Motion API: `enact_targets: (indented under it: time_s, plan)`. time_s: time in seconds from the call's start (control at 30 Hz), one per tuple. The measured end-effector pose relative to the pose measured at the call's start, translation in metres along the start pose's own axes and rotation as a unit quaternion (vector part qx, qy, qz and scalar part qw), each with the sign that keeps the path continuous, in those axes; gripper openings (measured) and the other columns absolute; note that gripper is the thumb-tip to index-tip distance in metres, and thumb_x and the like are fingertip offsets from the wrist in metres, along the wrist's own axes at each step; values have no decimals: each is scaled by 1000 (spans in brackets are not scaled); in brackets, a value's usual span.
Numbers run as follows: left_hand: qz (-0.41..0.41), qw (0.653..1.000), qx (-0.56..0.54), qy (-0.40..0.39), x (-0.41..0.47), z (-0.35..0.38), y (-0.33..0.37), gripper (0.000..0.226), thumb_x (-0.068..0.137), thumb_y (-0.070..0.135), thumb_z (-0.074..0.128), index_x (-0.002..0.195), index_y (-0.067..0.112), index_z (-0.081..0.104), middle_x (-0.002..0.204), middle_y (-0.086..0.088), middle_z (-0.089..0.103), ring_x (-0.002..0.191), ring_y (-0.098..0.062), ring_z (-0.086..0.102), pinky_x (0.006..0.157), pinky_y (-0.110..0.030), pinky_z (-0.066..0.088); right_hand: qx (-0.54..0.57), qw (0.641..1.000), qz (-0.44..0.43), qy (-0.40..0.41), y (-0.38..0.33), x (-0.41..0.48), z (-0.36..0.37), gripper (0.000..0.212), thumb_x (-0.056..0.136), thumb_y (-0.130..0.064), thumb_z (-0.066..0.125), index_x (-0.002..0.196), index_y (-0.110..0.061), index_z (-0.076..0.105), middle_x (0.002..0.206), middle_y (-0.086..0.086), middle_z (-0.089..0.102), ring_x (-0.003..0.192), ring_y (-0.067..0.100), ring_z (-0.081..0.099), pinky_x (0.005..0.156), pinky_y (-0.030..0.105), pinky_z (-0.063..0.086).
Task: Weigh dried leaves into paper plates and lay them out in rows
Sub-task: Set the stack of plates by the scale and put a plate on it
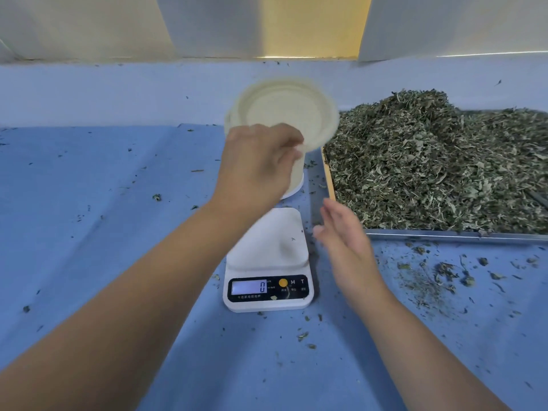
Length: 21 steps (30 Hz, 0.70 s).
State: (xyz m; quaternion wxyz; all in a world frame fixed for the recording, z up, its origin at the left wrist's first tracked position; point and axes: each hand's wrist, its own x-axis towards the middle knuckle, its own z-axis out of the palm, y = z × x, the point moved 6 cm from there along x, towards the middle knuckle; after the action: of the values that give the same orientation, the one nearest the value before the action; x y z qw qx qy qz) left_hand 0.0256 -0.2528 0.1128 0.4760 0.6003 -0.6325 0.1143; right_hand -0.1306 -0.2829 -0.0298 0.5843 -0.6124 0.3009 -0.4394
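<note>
Head view shows the left hand pinching one empty paper plate by its near rim. The plate is tilted up above what looks like a stack of plates, probably so it comes away singly. It is blurred, so the finger detail is unclear. The right hand holds nothing, its fingers straight, between the digital kitchen scale and the metal tray, likely placed to scoop. The tray is heaped with dried leaves. The scale's platform is bare and its display reads 0, ready for the plate. Loose crumbs dot the blue cloth.
</note>
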Motion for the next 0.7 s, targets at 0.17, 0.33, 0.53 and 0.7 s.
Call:
enact_targets:
  time_s: [0.17,0.33,0.53,0.7]
  plan:
    - [112,992,56,-11,-53,19,35,17,82,5,77,97,13,79,81,0,74,85,-23,67,92,-43,44,277,958,55,45,-11,7,-17,52,91,-42,60,138,-22,52,129,10,67,108,26,71,88,39,59]
    - [167,984,57,-37,-80,25,45,14,84,5,77,96,12,78,74,2,70,83,-23,68,97,-43,43,220,974,25,55,-18,4,-21,37,98,-35,56,126,-10,59,81,14,69,61,24,63,53,33,53]
    - [148,987,21,-63,-98,16,29,25,86,19,80,111,17,76,108,3,75,118,-18,64,118,-52,31,145,987,61,40,-14,-1,-9,20,103,-11,47,114,-15,62,63,6,58,45,16,46,40,24,34]
    - [-99,988,-115,30,-107,-18,-24,41,101,30,54,142,26,56,160,15,39,150,-2,29,118,-25,31,132,983,125,4,-10,-6,4,18,103,-8,47,115,-6,60,61,10,57,43,15,42,36,23,31]
